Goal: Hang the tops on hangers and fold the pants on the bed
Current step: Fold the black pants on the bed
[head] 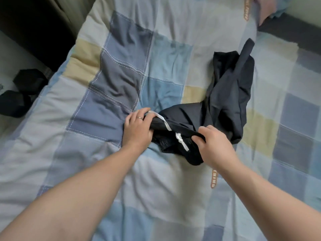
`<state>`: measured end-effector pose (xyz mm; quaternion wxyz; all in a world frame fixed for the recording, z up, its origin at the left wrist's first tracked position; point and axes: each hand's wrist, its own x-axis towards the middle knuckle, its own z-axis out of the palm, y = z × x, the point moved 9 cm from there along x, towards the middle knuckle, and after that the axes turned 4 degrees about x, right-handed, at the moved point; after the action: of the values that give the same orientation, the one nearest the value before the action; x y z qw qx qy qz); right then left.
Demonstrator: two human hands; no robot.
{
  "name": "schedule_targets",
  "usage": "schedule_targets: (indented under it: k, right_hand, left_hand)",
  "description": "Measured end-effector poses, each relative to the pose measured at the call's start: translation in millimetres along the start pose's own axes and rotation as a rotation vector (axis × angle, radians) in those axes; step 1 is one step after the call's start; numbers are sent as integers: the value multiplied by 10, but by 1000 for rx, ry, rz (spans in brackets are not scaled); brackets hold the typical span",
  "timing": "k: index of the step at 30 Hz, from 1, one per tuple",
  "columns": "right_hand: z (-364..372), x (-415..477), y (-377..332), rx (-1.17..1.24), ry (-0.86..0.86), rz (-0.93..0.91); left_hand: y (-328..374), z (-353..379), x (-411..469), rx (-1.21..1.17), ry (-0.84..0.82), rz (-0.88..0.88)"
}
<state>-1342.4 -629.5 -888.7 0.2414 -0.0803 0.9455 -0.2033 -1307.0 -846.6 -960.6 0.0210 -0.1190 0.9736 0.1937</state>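
- Blue, grey and tan patchwork quilt (121, 75) covers the bed, wrinkled, with white stitch lines along some squares.
- Pants (225, 101), dark navy, lie crumpled on the quilt right of centre. The legs are bunched and trail away from the person, and one narrow strip of fabric points toward the far edge.
- Waistband end is nearest the person, held between both hands.
- Left hand (139, 126): fingers curled over the waistband's left end, gripping it. Ring (139, 117) on one finger.
- Right hand (213, 145): fingers and thumb curled, pinching the waistband's right end.
- White drawstring (180, 138) crosses the waistband between the hands, its knotted end hanging down.
- Tan strip (213, 178) with print lies on the quilt just beside the right wrist. A similar one is at the far edge.
- Pink cloth (264, 11) at the bed's far right corner, partly cut off.
- Pale floor (10, 54) left of the bed. Two black objects (29, 80) sit on it near the bed edge; can't tell what they are.
- Dark furniture (34, 23) far left beside the bed, detail lost in shadow.
- Dark band (286, 26) beyond the bed, far right.
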Motion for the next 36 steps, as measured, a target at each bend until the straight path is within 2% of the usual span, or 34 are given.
schedule_targets:
  k: [6, 12, 17, 20, 22, 26, 28, 33, 36]
  right_hand:
    - [30, -1197, 778, 83, -76, 228]
    - [213, -2724, 1608, 178, -121, 496]
    - [379, -3944, 2188, 309, -48, 640]
    - [430, -4586, 2470, 383, 39, 664]
    - [431, -5058, 2640, 431, 99, 672]
    - [117, -5892, 2735, 529, 234, 605]
    - [-177, -6254, 2704, 584, 304, 551]
    - [-1032, -7015, 2514, 631, 416, 418]
    - [-1534, -7396, 2384, 671, 490, 363]
  left_hand:
    - [341, 18, -1195, -77, -242, -41]
    - [1071, 130, -2489, -139, -578, 137]
    - [1659, 231, -3388, -22, -783, 316]
    - [2014, 230, -3822, 106, -798, 383]
    - [2268, 151, -4110, 132, -780, 353]
    - [2751, -304, -4748, -52, -650, 76]
    - [3038, -566, -5107, -157, -587, 1]
    - [3726, -1272, -5700, -186, -542, 56]
    - [4069, -1816, -5814, -310, -463, 63]
